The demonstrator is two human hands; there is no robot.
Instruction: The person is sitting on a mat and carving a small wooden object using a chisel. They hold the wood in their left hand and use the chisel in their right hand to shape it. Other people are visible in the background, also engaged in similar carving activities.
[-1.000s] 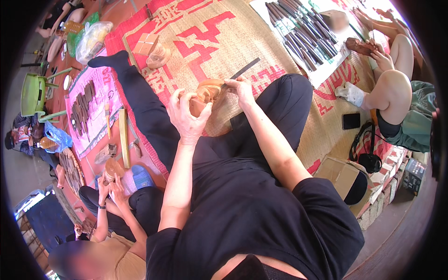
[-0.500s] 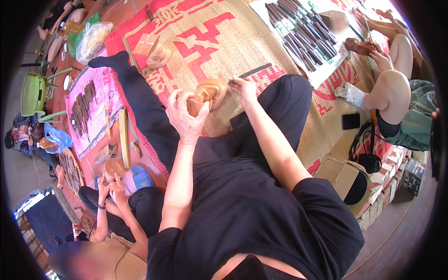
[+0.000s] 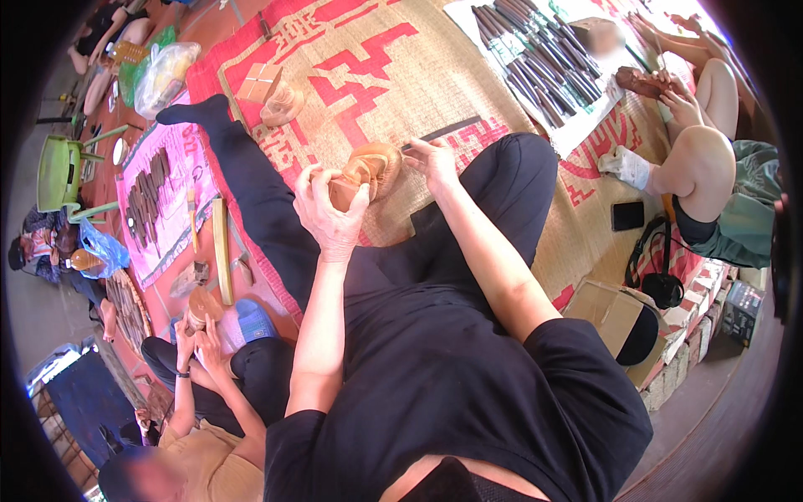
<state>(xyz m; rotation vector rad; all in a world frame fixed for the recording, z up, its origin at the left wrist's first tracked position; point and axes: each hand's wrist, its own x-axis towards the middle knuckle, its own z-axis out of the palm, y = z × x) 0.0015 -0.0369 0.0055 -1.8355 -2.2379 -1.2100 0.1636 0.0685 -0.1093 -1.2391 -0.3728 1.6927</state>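
My left hand (image 3: 324, 219) is closed round the near side of a carved wooden piece (image 3: 374, 166), light brown with rounded, swirling forms. The piece is held above the woven mat, between my legs. On its right, my right hand (image 3: 432, 164) pinches a thin, dark, flat tool (image 3: 452, 128) that looks like a file. The tool's left end is close to the carving; whether it touches cannot be made out. My fingers hide part of both things.
Beyond my left foot lie a square wooden block (image 3: 260, 81) and another carved piece (image 3: 283, 104). Many dark-handled tools (image 3: 544, 67) rest on a white sheet at the far right. A phone (image 3: 628, 217) lies right. People sit carving at left (image 3: 201, 335) and right (image 3: 682, 100).
My right hand and the dark tool have shifted slightly left, toward the carving. My left hand keeps its grip, with the carving turned or moved only a little.
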